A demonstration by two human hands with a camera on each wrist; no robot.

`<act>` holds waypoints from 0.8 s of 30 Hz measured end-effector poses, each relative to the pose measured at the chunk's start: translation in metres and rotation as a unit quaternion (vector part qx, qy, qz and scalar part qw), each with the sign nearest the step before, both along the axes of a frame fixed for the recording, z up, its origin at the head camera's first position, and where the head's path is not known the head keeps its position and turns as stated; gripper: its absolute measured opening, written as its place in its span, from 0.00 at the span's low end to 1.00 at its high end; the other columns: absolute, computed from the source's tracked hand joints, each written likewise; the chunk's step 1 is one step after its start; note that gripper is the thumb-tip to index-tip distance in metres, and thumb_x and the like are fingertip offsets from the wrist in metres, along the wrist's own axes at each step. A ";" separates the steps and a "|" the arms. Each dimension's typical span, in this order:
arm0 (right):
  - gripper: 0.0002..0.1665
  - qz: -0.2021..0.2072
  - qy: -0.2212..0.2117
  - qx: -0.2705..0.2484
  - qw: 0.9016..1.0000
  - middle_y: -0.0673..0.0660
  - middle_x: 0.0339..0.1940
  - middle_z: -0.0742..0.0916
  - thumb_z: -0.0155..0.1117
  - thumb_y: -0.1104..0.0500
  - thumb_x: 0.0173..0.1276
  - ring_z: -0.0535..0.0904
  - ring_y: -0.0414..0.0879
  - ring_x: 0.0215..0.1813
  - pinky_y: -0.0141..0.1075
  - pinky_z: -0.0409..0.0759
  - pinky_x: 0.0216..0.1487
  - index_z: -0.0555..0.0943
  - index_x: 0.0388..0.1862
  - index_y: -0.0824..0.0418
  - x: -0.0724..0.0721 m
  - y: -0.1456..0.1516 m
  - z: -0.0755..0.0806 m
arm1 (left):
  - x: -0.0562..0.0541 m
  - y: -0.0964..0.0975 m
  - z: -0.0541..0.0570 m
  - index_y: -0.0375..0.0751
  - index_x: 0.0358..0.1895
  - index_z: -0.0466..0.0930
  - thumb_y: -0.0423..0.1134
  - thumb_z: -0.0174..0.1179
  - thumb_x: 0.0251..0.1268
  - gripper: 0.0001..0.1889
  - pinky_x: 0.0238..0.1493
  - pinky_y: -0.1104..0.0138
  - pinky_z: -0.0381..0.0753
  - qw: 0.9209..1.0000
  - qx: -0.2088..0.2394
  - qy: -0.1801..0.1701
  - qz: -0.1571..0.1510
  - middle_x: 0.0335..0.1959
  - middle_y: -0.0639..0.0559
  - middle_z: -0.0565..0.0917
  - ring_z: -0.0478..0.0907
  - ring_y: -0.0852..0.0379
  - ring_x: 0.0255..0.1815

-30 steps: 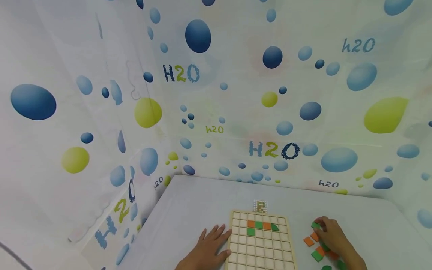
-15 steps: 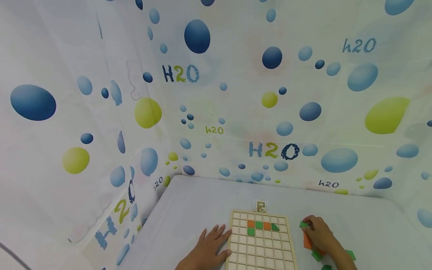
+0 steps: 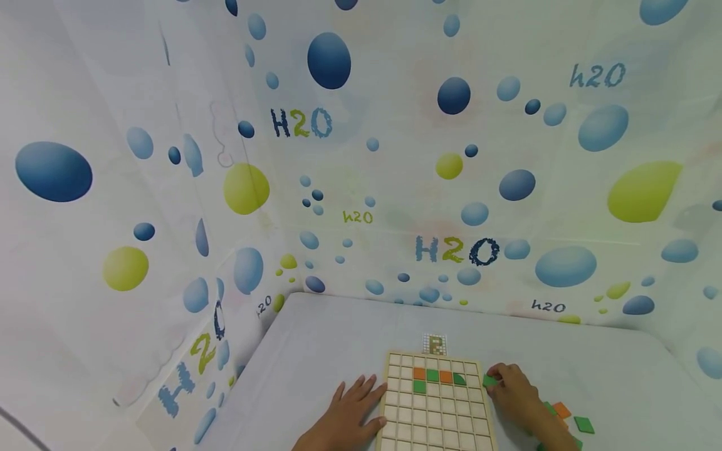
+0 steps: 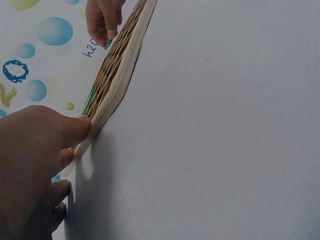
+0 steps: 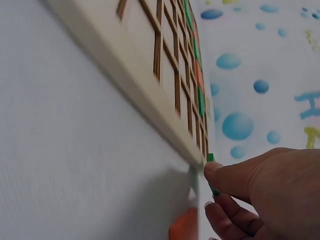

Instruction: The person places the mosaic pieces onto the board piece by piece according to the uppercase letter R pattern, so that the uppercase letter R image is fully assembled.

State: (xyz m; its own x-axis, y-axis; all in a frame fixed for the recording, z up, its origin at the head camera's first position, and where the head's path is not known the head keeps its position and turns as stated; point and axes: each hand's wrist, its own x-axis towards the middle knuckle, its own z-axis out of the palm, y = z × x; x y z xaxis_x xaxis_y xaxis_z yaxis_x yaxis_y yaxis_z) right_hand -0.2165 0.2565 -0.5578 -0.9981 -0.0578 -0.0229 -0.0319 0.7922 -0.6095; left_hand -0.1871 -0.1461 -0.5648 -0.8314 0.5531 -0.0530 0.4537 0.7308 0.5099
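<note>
1. Head view: the left hand (image 3: 346, 414) has its fingers spread, its grip wide, touching the left edge of the wooden board (image 3: 429, 416). The right hand (image 3: 516, 394) keeps a narrow grip, pinching a green tile (image 3: 489, 380) just beside the board's right edge. Set tiles (image 3: 432, 376) fill some squares; loose tiles (image 3: 584, 425) lie on the worktop (image 3: 333, 326); a small card (image 3: 434, 344) lies beyond the board.
2. Left wrist view: the left thumb rests against the board's side.
3. Right wrist view: the green tile is held near the board's corner.

free: over board (image 3: 433, 414) | blocked left: left fingers (image 3: 373, 397) | blocked right: right fingers (image 3: 502, 371)
</note>
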 end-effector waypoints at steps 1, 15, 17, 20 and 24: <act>0.13 0.003 0.000 -0.005 1.000 0.59 0.50 0.82 0.69 0.58 0.72 0.83 0.52 0.51 0.56 0.78 0.46 0.82 0.51 0.61 0.002 -0.005 0.001 | 0.000 0.000 0.000 0.59 0.84 0.61 0.64 0.48 0.82 0.34 0.74 0.26 0.52 1.000 -0.001 0.000 -0.001 0.85 0.46 0.62 0.56 0.35 0.85; 0.13 0.059 0.065 0.024 0.996 0.45 0.41 0.80 0.78 0.59 0.66 0.75 0.39 0.41 0.41 0.75 0.39 0.81 0.41 0.47 0.023 -0.047 -0.002 | -0.002 -0.002 -0.005 0.62 0.85 0.59 0.66 0.47 0.81 0.35 0.76 0.28 0.50 1.000 -0.007 -0.005 0.005 0.86 0.50 0.60 0.55 0.38 0.86; 0.12 0.068 0.071 0.027 0.995 0.43 0.40 0.79 0.77 0.58 0.67 0.72 0.37 0.38 0.37 0.71 0.37 0.81 0.40 0.45 0.024 -0.048 -0.003 | -0.002 -0.002 -0.005 0.63 0.84 0.59 0.66 0.48 0.81 0.35 0.76 0.28 0.51 1.000 -0.008 -0.005 0.005 0.86 0.50 0.60 0.55 0.38 0.86; 0.12 0.078 0.079 0.021 0.994 0.43 0.39 0.78 0.77 0.58 0.67 0.70 0.36 0.37 0.36 0.68 0.36 0.81 0.40 0.46 0.025 -0.050 -0.004 | -0.002 -0.002 -0.005 0.62 0.84 0.60 0.66 0.47 0.81 0.35 0.76 0.27 0.51 1.000 -0.006 -0.001 0.005 0.85 0.50 0.61 0.55 0.38 0.86; 0.12 0.071 0.075 0.012 0.995 0.43 0.40 0.79 0.77 0.61 0.66 0.71 0.36 0.39 0.39 0.69 0.39 0.82 0.39 0.46 0.023 -0.052 -0.005 | -0.001 -0.002 -0.004 0.61 0.84 0.60 0.65 0.48 0.81 0.34 0.75 0.27 0.52 1.000 -0.006 0.007 0.002 0.85 0.49 0.61 0.56 0.37 0.85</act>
State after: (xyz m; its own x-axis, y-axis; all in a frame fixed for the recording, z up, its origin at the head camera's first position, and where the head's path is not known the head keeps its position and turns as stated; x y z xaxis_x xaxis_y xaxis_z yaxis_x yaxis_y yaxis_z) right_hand -0.1932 0.2046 -0.5632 -0.9721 -0.2006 0.1220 -0.2341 0.7876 -0.5700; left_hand -0.1878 -0.1481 -0.5691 -0.8343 0.5492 -0.0484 0.4578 0.7391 0.4941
